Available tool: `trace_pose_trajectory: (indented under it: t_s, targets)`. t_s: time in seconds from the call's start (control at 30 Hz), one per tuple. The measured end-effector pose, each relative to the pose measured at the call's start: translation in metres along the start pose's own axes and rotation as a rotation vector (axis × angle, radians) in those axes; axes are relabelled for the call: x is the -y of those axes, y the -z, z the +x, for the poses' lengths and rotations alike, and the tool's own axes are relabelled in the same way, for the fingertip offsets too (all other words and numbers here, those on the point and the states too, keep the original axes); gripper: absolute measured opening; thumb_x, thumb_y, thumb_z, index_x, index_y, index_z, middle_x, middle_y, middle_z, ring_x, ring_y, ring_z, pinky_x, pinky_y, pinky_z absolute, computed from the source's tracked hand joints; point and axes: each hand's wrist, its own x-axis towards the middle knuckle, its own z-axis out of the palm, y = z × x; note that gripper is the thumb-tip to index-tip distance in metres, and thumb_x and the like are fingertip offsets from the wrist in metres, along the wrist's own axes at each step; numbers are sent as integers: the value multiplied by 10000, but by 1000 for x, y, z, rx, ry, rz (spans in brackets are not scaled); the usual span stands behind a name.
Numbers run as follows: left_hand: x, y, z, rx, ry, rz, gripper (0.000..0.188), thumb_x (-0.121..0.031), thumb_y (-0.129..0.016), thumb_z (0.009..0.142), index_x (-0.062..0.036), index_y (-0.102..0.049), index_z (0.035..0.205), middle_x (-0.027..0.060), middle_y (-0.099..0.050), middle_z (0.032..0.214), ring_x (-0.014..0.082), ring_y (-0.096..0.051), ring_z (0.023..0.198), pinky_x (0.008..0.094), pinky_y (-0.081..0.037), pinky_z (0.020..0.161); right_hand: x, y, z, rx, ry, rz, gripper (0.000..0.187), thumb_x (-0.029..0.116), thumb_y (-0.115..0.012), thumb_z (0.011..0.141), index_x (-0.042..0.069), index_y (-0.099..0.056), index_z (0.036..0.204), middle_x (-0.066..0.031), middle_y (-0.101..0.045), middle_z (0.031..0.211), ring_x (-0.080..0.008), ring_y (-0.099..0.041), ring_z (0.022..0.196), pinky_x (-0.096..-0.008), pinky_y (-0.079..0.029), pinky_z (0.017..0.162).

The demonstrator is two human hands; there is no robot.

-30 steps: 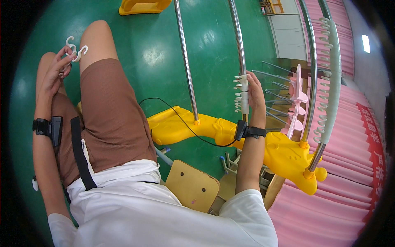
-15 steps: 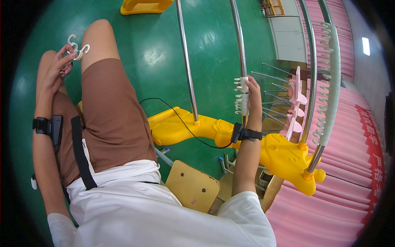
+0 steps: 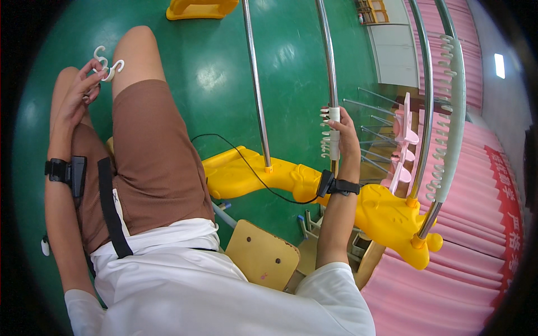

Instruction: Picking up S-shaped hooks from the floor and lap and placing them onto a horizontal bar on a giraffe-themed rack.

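A seated person in a white shirt (image 3: 224, 302) and brown shorts (image 3: 151, 145) looks down at both hands; the left hand (image 3: 74, 101), above the knees, pinches a small cluster of white plastic hooks (image 3: 110, 74) between thumb and fingers, the curved ends pointing up and outward; the right hand (image 3: 348, 134) is closed around a white hooked sleeve (image 3: 334, 143), its thumb lying across the front; this sleeve sits low on an upright metal pole (image 3: 327, 56), a row of small hooks along its left side; a second pole (image 3: 255, 84) stands to the left, well apart; both rise from a yellow giraffe-shaped plastic panel (image 3: 386, 208); farther right, a long pale-green sleeve (image 3: 456, 123) with many hooks covers another bar; a black cable (image 3: 252, 173) runs to the black strapped device (image 3: 339, 186) on the right forearm; pink curtains (image 3: 437, 291) and pink chairs (image 3: 403, 126) line the right side, over a green floor (image 3: 207, 106).
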Motion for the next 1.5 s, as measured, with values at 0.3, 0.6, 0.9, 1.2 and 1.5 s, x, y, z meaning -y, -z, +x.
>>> trace_pose_trajectory:
  t_s: [0.3, 0.6, 0.9, 1.2, 1.5]
  targets:
    - [-1, -1, 0, 7, -18, -1, 193, -230, -647, 873, -148, -485, 939, -70, -519, 792, -13, -306, 468, 155, -203, 406, -1, -2, 9, -3, -40, -96, 457, 7, -673, 744, 46, -482, 1157, -81, -622, 1021, -171, -587, 911, -313, -463, 819]
    - [-2, 0, -1, 2, -17, 21, 198, -232, -649, 871, -144, -486, 943, -73, -511, 783, -13, -311, 471, 150, -207, 405, 4, -9, 12, -35, -129, 26, 376, 364, -513, 918, 43, -519, 1114, -98, -631, 867, -188, -631, 775, -305, -514, 704]
    - [-2, -3, 0, 5, -13, 7, 201, -219, -650, 871, -139, -479, 940, -64, -503, 777, -9, -315, 471, 154, -205, 404, -1, -16, 19, -283, -139, -194, 494, 499, -454, 953, 24, -586, 955, -51, -572, 737, -140, -579, 568, -286, -460, 480]
    - [-3, -2, -1, 13, -5, 15, 194, -217, -649, 872, -138, -480, 926, -63, -491, 778, -8, -307, 468, 156, -199, 407, 4, -20, 16, -272, -134, -223, 452, 484, -509, 931, 37, -566, 948, -62, -564, 744, -151, -610, 622, -259, -476, 511]
    - [0, -1, 1, 19, -21, 20, 196, -233, -645, 878, -136, -482, 928, -68, -491, 779, -12, -311, 474, 153, -200, 409, 3, -14, 17, -226, -160, -146, 361, 382, -635, 880, 36, -544, 936, -72, -598, 789, -165, -638, 679, -279, -501, 531]
